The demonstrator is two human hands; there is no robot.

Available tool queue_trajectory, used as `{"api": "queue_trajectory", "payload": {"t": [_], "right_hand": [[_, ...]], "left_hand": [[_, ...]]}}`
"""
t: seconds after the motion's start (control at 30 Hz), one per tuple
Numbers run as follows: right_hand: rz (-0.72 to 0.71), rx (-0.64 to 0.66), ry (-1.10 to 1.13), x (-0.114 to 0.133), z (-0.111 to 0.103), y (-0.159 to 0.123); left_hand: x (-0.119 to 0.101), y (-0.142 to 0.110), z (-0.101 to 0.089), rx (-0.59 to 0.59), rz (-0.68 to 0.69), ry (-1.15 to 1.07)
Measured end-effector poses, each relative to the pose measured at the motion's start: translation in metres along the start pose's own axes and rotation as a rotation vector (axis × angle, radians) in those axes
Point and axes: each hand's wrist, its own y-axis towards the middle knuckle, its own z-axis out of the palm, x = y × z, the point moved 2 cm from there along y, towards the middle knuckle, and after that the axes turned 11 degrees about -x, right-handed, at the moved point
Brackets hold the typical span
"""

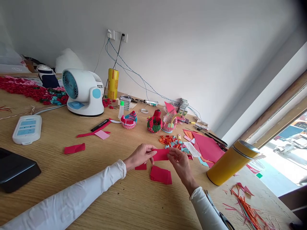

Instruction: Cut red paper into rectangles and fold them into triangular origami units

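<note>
A small red paper rectangle (161, 155) is stretched between my two hands above the table. My left hand (142, 154) pinches its left end, thumb on the near side. Its right end sits between the thumb and fingers of my right hand (178, 159). Just below lies a stack of red paper rectangles (161, 175), and a single red paper piece (141, 166) rests under my left hand. Beyond my hands is a heap of folded orange and blue paper pieces (169, 140). Behind it stand folded-paper models, among them a red and green one (154, 124).
To the right stand a yellow bottle (222, 162) and scissors (217, 207), with orange paper strips (249, 209) farther over. Large red sheets (208, 147) lie behind. On the left are a white fan (83, 91), a power strip (27, 129) and a black device (18, 171).
</note>
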Motion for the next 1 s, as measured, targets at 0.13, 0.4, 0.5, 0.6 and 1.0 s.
{"api": "queue_trajectory", "payload": {"t": [0.13,0.4,0.5,0.6,1.0], "right_hand": [[-0.011,0.013,-0.089,-0.007,0.002,-0.006],[0.041,0.044,-0.081,-0.008,0.008,-0.011],[0.082,0.038,0.007,-0.006,0.009,-0.009],[0.141,0.049,0.141,0.002,0.01,-0.008],[0.206,-0.003,0.353,0.036,0.008,-0.002]], "left_hand": [[0.015,0.002,0.003,-0.063,0.042,0.058],[0.031,0.001,0.011,-0.075,-0.003,0.069],[0.02,0.001,0.008,-0.062,-0.005,0.028],[0.007,-0.002,0.005,-0.034,-0.051,-0.024],[-0.033,-0.008,0.001,-0.022,-0.098,-0.25]]}}
